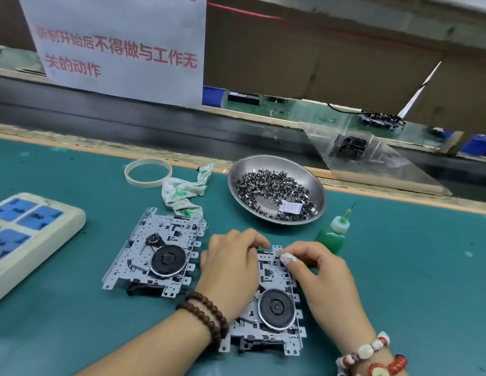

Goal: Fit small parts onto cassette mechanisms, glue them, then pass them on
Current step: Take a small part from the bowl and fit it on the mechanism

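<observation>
Teal-matted tabletop (73, 321) carries two silver metal cassette mechanisms with black flywheels, one lying untouched at left (157, 253), the other (271, 302) under both hands. Beyond sits a round steel dish of small dark parts (276, 189), with a green glue bottle (332, 234) just right of the hands. Left hand (231, 270) rests curled on the mechanism; right hand (317, 272) pinches at its top edge.

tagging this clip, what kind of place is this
Most likely an electronics assembly line: two cassette mechanisms on a green bench mat, a steel bowl of small parts, and a conveyor belt behind.
</observation>
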Available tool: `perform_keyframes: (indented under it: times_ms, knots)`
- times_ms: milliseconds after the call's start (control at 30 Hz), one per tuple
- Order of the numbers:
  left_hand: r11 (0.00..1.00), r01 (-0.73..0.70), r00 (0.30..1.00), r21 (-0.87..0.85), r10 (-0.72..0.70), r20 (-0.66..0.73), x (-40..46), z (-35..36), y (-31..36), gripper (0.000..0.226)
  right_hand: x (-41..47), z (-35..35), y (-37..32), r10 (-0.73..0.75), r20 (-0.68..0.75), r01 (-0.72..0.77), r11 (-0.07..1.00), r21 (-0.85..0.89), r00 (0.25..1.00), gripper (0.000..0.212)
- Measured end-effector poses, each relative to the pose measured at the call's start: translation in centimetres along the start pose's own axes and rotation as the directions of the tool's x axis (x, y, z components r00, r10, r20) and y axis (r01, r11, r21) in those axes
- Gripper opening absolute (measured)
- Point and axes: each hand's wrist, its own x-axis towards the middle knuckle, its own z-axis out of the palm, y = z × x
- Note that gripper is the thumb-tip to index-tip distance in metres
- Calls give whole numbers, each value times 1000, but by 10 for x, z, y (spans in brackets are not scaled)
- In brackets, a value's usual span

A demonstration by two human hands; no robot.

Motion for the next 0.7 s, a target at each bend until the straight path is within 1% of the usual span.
perform_keyframes:
  times_ms: [267, 400, 567, 700]
  knots:
    - [1000, -12, 1000, 4, 12, 12, -1, -1, 0, 25, 0, 2, 0, 2, 2, -2, 1000, -16, 1000, 23]
    - [1000, -7, 1000, 5, 7, 16, -1, -1, 1, 31, -2, 2, 1, -5, -16, 5, 1000, -25, 1000, 27]
    - [1000, -15, 1000, 1, 15, 20, -1, -2, 2, 34, -3, 2, -1, -30, -30, 28, 998, -63, 999, 28]
    - [1000, -23, 1000, -3, 23, 22, -1, -2, 1, 28, -3, 2, 0, -58, -27, 54, 988, -143, 998, 31]
